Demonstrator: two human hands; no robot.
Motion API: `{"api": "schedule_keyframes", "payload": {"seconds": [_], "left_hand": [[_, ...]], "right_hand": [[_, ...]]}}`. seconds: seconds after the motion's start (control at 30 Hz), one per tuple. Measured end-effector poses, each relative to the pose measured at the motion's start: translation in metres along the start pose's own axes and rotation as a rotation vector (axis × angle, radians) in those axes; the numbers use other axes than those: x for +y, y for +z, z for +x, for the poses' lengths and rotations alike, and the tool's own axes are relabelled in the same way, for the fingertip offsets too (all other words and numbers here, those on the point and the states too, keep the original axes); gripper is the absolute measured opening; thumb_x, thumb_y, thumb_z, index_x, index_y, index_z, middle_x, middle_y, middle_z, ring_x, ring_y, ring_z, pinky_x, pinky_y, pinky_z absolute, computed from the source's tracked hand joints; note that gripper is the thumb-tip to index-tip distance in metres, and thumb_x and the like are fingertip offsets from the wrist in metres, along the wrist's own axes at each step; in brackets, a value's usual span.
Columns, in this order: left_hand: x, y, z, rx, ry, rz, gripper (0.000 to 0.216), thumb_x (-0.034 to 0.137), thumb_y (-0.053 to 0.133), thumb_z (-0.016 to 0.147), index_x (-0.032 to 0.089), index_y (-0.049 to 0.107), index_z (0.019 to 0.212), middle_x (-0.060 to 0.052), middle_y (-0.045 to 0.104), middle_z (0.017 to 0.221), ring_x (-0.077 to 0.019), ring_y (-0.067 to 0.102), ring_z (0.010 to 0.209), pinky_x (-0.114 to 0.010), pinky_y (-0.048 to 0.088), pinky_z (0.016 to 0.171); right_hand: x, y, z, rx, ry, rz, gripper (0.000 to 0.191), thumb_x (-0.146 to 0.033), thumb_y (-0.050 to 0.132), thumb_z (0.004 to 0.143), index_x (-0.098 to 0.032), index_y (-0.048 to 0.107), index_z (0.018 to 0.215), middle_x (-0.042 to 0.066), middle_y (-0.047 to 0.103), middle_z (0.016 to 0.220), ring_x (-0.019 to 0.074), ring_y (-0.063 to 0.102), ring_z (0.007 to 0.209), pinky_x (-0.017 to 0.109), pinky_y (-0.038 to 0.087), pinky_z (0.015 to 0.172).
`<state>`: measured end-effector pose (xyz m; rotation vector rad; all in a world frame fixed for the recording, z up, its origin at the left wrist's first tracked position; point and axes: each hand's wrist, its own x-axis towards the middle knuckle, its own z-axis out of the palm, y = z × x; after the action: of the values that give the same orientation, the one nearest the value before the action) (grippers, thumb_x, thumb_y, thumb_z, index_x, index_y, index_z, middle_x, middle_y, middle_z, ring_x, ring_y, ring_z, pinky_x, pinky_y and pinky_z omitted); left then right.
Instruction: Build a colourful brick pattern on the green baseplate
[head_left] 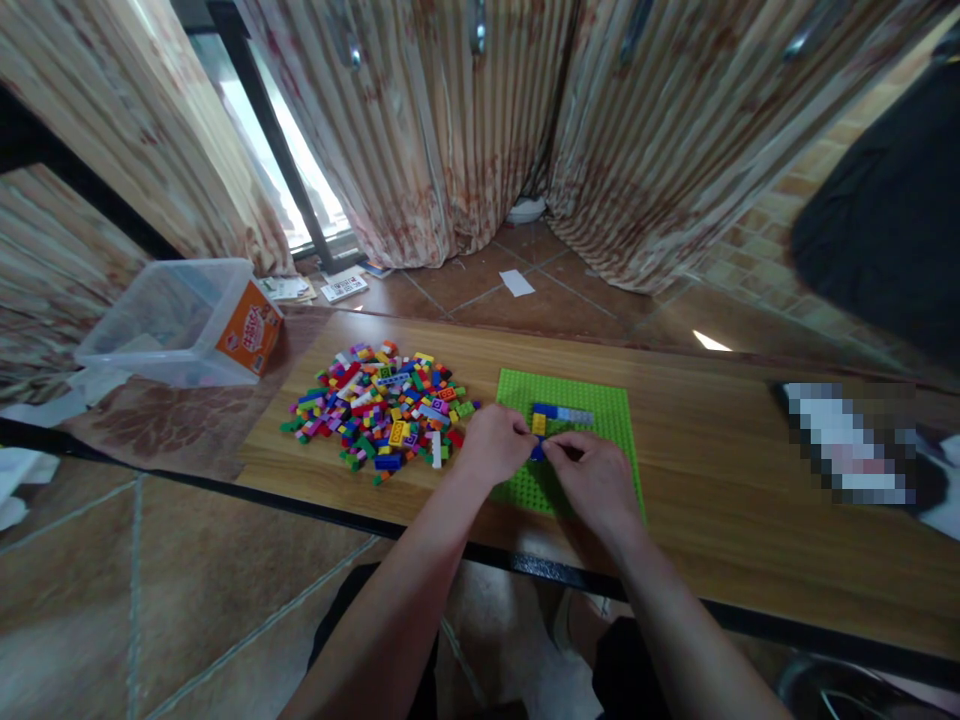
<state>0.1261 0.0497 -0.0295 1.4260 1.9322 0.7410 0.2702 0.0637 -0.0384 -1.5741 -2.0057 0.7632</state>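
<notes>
A bright green baseplate (600, 405) lies on the wooden table (712, 470). On it stand a blue brick (545, 410), a pale grey-blue brick (576, 415) and a yellow brick (538, 424). My left hand (493, 445) and my right hand (592, 478) meet over the plate's near left part, fingertips pinched together on a small blue brick (537, 452) just below the yellow one. Most of that brick is hidden by my fingers. A heap of loose bricks in many colours (382, 405) lies left of the plate, close to my left hand.
A clear plastic tub (169, 322) with an orange label stands at the table's far left. A blurred object (855, 445) lies at the right. Striped curtains (450, 120) hang behind, with papers (343, 287) on the tiled floor. My knees are under the table's near edge.
</notes>
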Motion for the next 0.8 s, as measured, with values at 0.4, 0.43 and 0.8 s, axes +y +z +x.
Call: {"api": "schedule_keyframes", "payload": {"seconds": [0.4,0.43,0.8], "left_hand": [[0.009,-0.006,0.008,-0.112,-0.079,0.139,0.016,0.017,0.065,0.073,0.013,0.079,0.077,-0.005,0.071,0.066,-0.0159,0.060,0.063,-0.026,0.046,0.061],[0.009,-0.006,0.009,-0.126,-0.082,0.151,0.016,0.016,0.064,0.073,0.013,0.079,0.078,-0.006,0.072,0.068,-0.0162,0.061,0.064,-0.025,0.047,0.063],[0.009,-0.009,0.005,-0.123,-0.068,0.131,0.014,0.021,0.066,0.077,0.013,0.078,0.077,-0.004,0.068,0.060,-0.0156,0.063,0.063,-0.023,0.046,0.060]], "right_hand": [[-0.003,0.001,0.004,-0.036,0.039,-0.001,0.021,-0.027,0.056,0.081,-0.021,0.075,0.074,0.004,0.075,0.079,0.0187,0.064,0.070,0.030,0.041,0.068],[-0.003,0.001,0.004,-0.040,0.039,0.003,0.020,-0.027,0.056,0.081,-0.021,0.074,0.073,0.003,0.074,0.079,0.0186,0.064,0.070,0.030,0.041,0.068],[-0.003,0.000,0.006,-0.051,0.029,-0.036,0.019,-0.025,0.057,0.082,-0.023,0.073,0.071,0.002,0.074,0.077,0.0189,0.064,0.072,0.030,0.040,0.068]]}}
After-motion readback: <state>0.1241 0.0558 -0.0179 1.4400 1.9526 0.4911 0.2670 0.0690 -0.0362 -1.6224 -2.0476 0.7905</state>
